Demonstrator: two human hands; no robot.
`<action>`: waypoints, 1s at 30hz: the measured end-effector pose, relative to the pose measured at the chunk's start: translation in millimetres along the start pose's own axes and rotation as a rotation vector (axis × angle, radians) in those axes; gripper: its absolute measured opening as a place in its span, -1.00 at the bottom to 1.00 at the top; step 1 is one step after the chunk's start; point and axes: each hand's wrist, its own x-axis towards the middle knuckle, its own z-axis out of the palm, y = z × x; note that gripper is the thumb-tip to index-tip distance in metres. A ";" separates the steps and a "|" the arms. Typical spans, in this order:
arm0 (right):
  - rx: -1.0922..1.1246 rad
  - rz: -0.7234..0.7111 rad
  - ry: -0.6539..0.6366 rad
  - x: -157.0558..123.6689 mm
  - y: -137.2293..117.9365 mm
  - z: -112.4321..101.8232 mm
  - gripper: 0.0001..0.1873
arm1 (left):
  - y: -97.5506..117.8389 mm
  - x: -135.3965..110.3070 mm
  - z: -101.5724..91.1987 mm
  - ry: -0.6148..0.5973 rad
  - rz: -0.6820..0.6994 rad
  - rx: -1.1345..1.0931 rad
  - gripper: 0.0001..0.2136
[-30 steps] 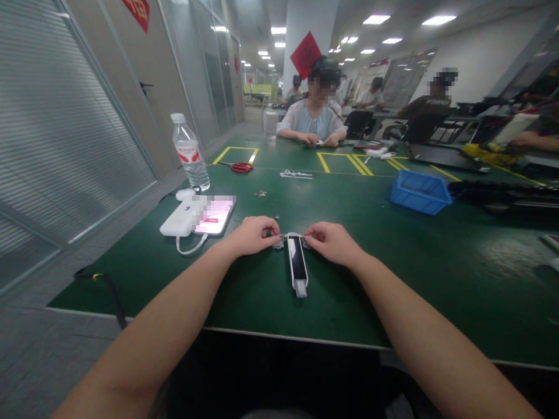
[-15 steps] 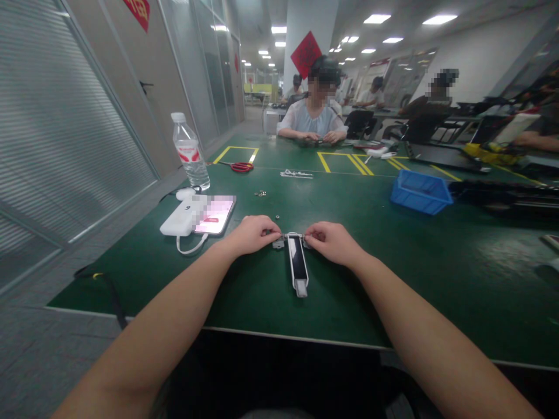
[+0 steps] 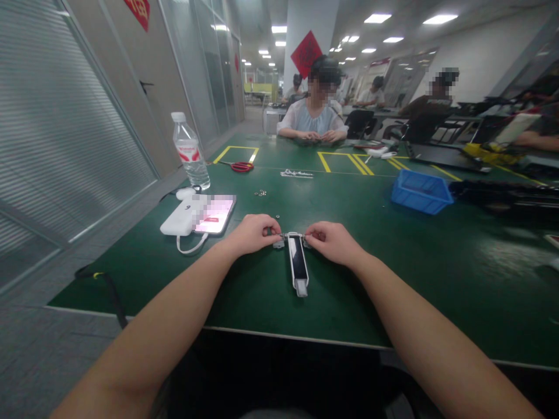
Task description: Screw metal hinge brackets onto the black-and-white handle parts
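Note:
A long narrow metal part point(image 3: 298, 265) with a dark middle strip lies on the green table point(image 3: 393, 256), pointing toward me. My left hand point(image 3: 252, 233) is closed in a pinch on the small metal cross-piece point(image 3: 288, 237) at its far end, from the left. From the right, my right hand point(image 3: 331, 240) pinches the same end. Both hands rest on the table surface. What sits between the fingertips is too small to make out.
A phone point(image 3: 215, 213) lies on a white power bank point(image 3: 180, 219) at the left, with a water bottle point(image 3: 190, 152) behind. Small loose metal bits point(image 3: 261, 192), red scissors point(image 3: 241, 167) and a blue bin point(image 3: 420, 191) lie farther off. A person point(image 3: 314, 119) sits across the table.
Hardly anything differs. My hands stay pinched on the far end of the metal part; only the fingers shift slightly.

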 end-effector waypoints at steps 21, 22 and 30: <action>0.016 0.007 0.001 -0.3 -0.3 -0.3 -0.83 | -0.8 -0.3 0.1 -0.004 -0.079 -0.134 -0.88; 0.015 0.011 -0.002 -0.4 -0.6 -0.4 -0.83 | -1.0 -0.3 0.1 -0.007 -0.083 -0.133 -0.88; 0.007 0.004 0.004 -0.5 -0.7 -0.5 -0.83 | 1.1 -0.1 -1.0 -0.026 -0.108 -0.122 -0.88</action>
